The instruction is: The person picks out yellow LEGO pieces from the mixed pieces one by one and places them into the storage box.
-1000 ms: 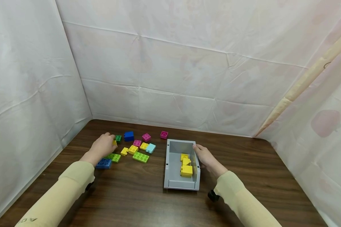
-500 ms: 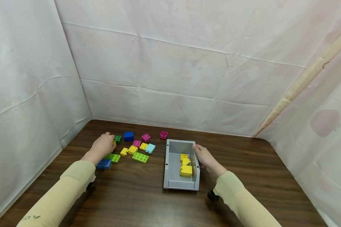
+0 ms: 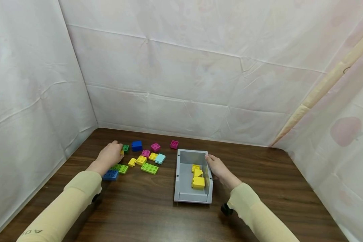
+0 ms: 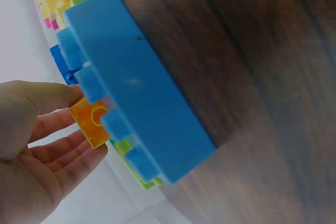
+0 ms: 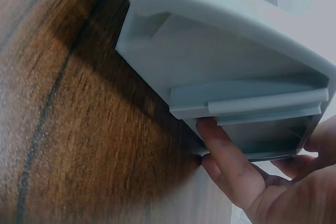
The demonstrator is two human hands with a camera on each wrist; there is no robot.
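Observation:
In the head view my left hand (image 3: 110, 155) is at the left of the table, over the loose bricks. Its thumb and fingers pinch a yellow toy brick (image 4: 92, 121), whose hollow underside shows in the left wrist view. A blue brick (image 4: 136, 85) stands large in front of that hand, with a lime green brick (image 3: 121, 168) beside it. My right hand (image 3: 219, 168) grips the right wall of a grey bin (image 3: 177, 178), thumb up at the rim and fingers low on the outer side. Inside the bin lie several yellow bricks (image 3: 198, 182).
Between the left hand and the bin lie a lime green brick (image 3: 149, 168), a light blue brick (image 3: 160, 159), yellow bricks (image 3: 141, 159) and pink bricks (image 3: 155, 147). Farther back are a dark blue brick (image 3: 136, 146) and a green brick (image 3: 125, 148). White cloth walls (image 3: 181, 84) border the table.

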